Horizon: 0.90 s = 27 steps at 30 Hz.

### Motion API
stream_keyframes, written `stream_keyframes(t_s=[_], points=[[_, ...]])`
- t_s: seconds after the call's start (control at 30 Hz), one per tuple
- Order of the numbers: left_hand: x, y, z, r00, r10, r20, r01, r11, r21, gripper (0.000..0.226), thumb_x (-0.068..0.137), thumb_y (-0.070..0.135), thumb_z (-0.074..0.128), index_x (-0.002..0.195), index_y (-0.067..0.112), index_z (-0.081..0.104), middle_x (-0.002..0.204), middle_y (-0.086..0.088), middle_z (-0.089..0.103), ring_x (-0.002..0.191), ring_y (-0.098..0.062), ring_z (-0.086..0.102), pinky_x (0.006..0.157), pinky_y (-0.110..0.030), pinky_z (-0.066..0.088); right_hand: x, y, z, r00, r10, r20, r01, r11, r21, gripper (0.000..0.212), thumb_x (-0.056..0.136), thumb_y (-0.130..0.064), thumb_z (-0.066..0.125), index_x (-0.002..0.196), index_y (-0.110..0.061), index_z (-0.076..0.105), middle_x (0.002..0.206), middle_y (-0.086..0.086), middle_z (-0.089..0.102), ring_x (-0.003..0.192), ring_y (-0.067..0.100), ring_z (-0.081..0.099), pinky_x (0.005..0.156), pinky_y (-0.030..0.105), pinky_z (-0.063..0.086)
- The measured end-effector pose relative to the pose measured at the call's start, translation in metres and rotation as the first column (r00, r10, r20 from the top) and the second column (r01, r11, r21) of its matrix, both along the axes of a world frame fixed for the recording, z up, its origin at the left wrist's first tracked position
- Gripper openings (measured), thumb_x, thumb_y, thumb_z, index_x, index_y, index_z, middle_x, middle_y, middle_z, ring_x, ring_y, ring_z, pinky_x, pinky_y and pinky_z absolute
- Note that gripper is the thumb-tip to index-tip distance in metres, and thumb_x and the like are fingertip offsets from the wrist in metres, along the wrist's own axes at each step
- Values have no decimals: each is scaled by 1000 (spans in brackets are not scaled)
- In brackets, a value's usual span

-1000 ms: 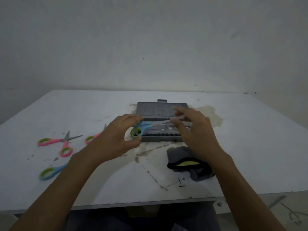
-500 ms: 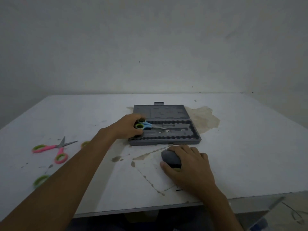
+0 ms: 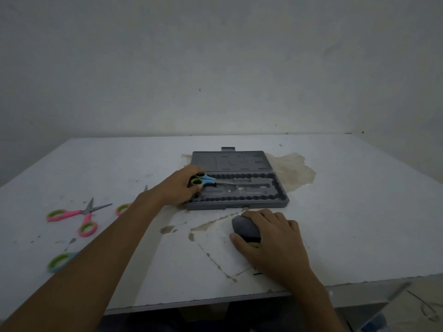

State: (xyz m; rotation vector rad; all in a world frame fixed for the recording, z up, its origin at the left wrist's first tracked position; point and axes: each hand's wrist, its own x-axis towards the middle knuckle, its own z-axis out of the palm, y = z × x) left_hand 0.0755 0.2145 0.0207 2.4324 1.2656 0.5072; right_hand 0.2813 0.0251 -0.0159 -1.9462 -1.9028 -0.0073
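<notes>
Left hand (image 3: 177,188) grips the blue scissors (image 3: 207,180) in the gray case (image 3: 239,202) at the desk (image 3: 359,212) middle, my right hand (image 3: 273,243) clutching a dark cloth (image 3: 244,226) nearer the front edge.

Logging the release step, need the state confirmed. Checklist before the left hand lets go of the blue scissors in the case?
1. Blue scissors over the tray of the grey case: ok, handles at its left end, blades pointing right.
2. Left hand holds the handles: ok, fingers curled round them.
3. Scissors lying flat in the tray: cannot tell, the hand hides part.
4. Case lid open, lying back: ok.
5. Right hand clear of the case: ok, it grips the grey cloth in front.
6. All scissors packed: not ok, pink scissors lie on the table.
</notes>
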Motion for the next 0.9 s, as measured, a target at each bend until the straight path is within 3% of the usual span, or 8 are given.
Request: stream_keyframes(t_s=[0.37,0.63,0.77,0.9], points=[[6,-1,5,994,112,7,-112,993,-27,47,90,25,67,134,15,53,131,-7,59,110,-20,56,87,-23,39,-2,-1,2,1000,-9,-14,9,1000,20,60,80,-78,33,125,-41,48,116,-17,53,100,10,47,89,33,35],[7,-10,5,987,156,36,-154,987,-41,60,87,27,70,142,18,47,140,-6,55,122,-22,53,95,-22,36,-4,-3,6,1000,-24,-6,24,1000,-9,69,75,-82,32,130,-43,42,121,-17,47,107,11,43,93,33,33],[7,-38,17,983,174,66,-172,985,-32,64,89,29,69,146,19,41,149,-4,45,133,-21,44,104,-25,32,-8,-1,8,1000,-2,10,2,1000,10,62,77,-75,33,122,-37,52,113,-13,55,102,13,47,92,34,31],[-12,-87,23,965,214,151,-219,975,19,55,90,32,66,140,25,46,145,4,49,131,-15,46,101,-20,29,-19,2,18,996,88,13,-87,996,-19,50,87,-62,42,127,-35,51,122,-11,58,111,14,52,98,35,29]])
